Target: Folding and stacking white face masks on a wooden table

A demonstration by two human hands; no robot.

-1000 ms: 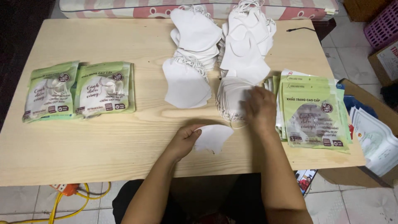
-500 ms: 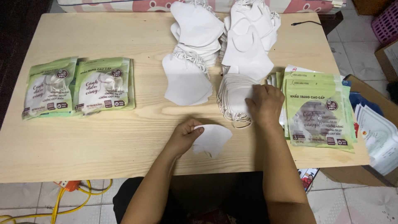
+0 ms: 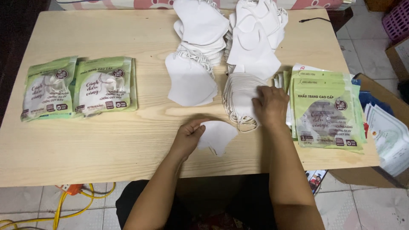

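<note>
Left hand (image 3: 187, 135) pinching a soft white curved mask (image 3: 217, 136); right hand (image 3: 269, 104) flat, fingers spread, on stacked masks (image 3: 240, 100).

Pale wood-grain worktop (image 3: 106, 140) fills most of the view, seen from above, evenly lit w/ soft indoor light. Beneath and around it, a light grey tiled floor (image 3: 366, 47). Under the worktop's near-left corner, yellow cables (image 3: 72, 208) loop from an orange power strip (image 3: 70, 188). Right of the worktop, an open cardboard box (image 3: 375, 91); farther right-back, a purple plastic basket (image 3: 396, 21). Beyond the worktop's far edge, pink-and-white patterned fabric (image 3: 140, 4).
</note>
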